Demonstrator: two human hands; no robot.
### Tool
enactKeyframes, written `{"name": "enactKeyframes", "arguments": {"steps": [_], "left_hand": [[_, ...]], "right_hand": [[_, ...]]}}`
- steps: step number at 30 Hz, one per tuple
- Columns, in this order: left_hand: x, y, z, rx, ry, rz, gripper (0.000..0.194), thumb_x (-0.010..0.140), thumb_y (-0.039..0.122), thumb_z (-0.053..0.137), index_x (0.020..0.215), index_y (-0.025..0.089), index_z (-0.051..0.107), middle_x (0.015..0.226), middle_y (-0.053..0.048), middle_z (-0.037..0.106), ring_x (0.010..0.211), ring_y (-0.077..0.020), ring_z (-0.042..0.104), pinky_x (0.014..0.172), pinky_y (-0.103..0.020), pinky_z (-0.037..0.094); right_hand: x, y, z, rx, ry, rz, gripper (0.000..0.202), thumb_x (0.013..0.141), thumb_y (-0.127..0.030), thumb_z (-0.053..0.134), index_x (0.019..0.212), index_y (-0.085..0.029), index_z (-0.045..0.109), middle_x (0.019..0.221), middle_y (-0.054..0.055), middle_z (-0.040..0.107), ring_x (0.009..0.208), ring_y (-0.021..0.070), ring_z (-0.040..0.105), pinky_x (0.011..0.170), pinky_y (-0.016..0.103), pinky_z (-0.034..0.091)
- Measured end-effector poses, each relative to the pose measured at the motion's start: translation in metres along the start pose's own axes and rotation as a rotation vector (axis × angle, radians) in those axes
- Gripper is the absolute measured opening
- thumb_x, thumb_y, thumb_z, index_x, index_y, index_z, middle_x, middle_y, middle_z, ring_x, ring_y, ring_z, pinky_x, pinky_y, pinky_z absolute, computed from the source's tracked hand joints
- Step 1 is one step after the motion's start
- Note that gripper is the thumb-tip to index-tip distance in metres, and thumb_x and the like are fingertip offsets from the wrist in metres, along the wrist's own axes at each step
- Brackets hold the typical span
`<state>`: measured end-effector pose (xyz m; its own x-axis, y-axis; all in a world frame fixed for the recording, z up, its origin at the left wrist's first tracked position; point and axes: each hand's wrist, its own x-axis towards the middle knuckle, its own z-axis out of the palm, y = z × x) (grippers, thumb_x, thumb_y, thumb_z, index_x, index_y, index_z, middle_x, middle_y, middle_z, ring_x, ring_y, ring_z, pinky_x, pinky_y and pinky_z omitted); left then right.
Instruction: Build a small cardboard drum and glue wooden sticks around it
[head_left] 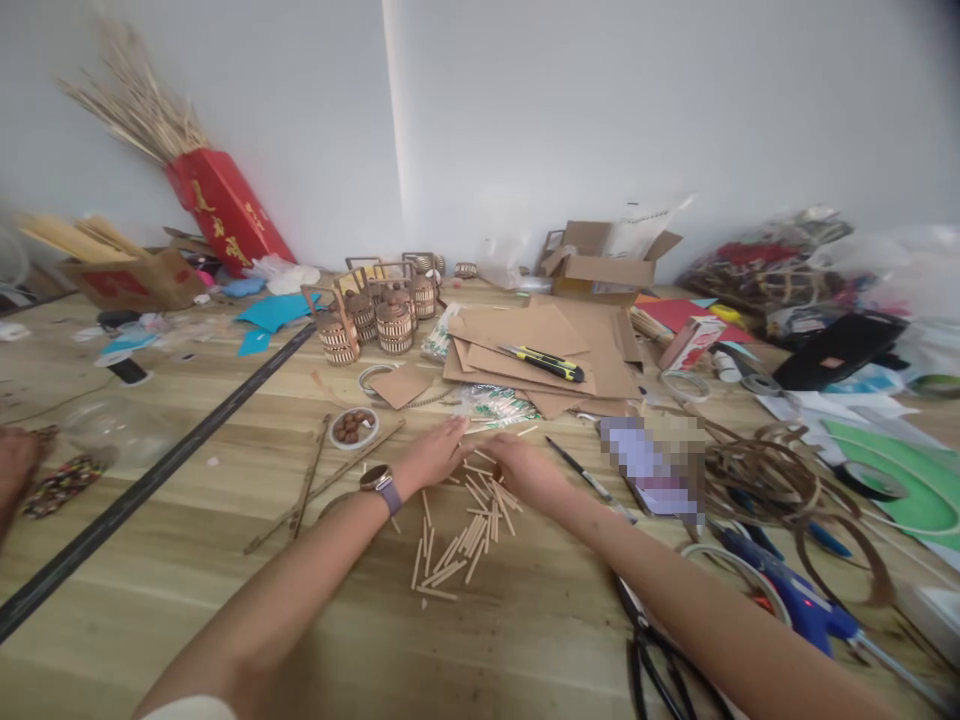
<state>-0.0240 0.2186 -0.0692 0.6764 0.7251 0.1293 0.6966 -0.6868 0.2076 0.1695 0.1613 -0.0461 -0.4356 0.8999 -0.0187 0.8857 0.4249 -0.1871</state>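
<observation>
1. Short wooden sticks (472, 535) lie scattered on the counter (525, 640), well in from its far edge.
2. The left hand (433, 460) and right hand (529, 472) flank the sticks' far end; I cannot tell whether either grip is closed on any.

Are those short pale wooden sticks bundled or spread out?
Spread out: the short pale wooden sticks lie loose at differing angles, some overlapping.

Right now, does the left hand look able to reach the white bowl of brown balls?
Probably yes: the white bowl is near the left hand, with only a thin stick lying between them.
</observation>
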Motion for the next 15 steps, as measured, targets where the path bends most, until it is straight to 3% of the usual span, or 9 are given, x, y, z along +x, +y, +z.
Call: {"name": "enactKeyframes", "arguments": {"steps": [2, 5, 8, 10, 15], "left_hand": [[-0.007, 0.003, 0.000, 0.014, 0.015, -0.011, 0.049, 0.103, 0.037, 0.036, 0.143, 0.010, 0.042, 0.146, -0.019, 0.050, 0.136, -0.0263, 0.048, 0.111, -0.041, 0.041], [-0.029, 0.014, -0.003, 0.028, 0.030, -0.024, 0.048, 0.103, 0.036, 0.036, 0.143, 0.010, 0.041, 0.141, -0.019, 0.056, 0.128, -0.0266, 0.056, 0.105, -0.041, 0.047], [-0.056, 0.024, -0.010, 0.044, 0.045, -0.044, 0.047, 0.102, 0.034, 0.039, 0.144, 0.014, 0.039, 0.139, -0.014, 0.058, 0.125, -0.0235, 0.058, 0.103, -0.037, 0.048], [-0.072, 0.025, -0.015, 0.079, 0.074, -0.110, 0.044, 0.101, 0.032, 0.040, 0.142, 0.015, 0.043, 0.139, -0.014, 0.058, 0.129, -0.0245, 0.054, 0.109, -0.041, 0.043], [-0.093, 0.017, -0.017, 0.209, 0.140, -0.368, 0.040, 0.097, 0.024, 0.042, 0.131, 0.005, 0.050, 0.134, -0.028, 0.056, 0.127, -0.0377, 0.052, 0.105, -0.057, 0.040]], "right_hand": [[0.014, 0.005, -0.005, -0.029, 0.011, 0.060, 0.028, 0.093, -0.016, 0.057, 0.121, -0.016, 0.063, 0.118, 0.010, 0.065, 0.110, 0.0213, 0.060, 0.096, 0.038, 0.048], [0.039, 0.009, -0.009, -0.090, 0.002, 0.133, 0.032, 0.094, -0.034, 0.061, 0.120, -0.016, 0.061, 0.124, 0.009, 0.062, 0.108, 0.0231, 0.062, 0.092, 0.046, 0.052], [0.060, 0.007, -0.009, -0.147, -0.017, 0.178, 0.034, 0.094, -0.035, 0.061, 0.122, -0.016, 0.060, 0.125, 0.010, 0.061, 0.107, 0.0225, 0.062, 0.090, 0.044, 0.054], [0.069, 0.005, -0.009, -0.173, -0.030, 0.190, 0.034, 0.094, -0.035, 0.060, 0.123, -0.017, 0.060, 0.125, 0.010, 0.061, 0.106, 0.0222, 0.063, 0.089, 0.044, 0.054], [0.079, -0.009, -0.010, -0.195, -0.072, 0.108, 0.033, 0.094, -0.035, 0.060, 0.123, -0.017, 0.060, 0.124, 0.010, 0.061, 0.105, 0.0219, 0.063, 0.088, 0.043, 0.054]]}}
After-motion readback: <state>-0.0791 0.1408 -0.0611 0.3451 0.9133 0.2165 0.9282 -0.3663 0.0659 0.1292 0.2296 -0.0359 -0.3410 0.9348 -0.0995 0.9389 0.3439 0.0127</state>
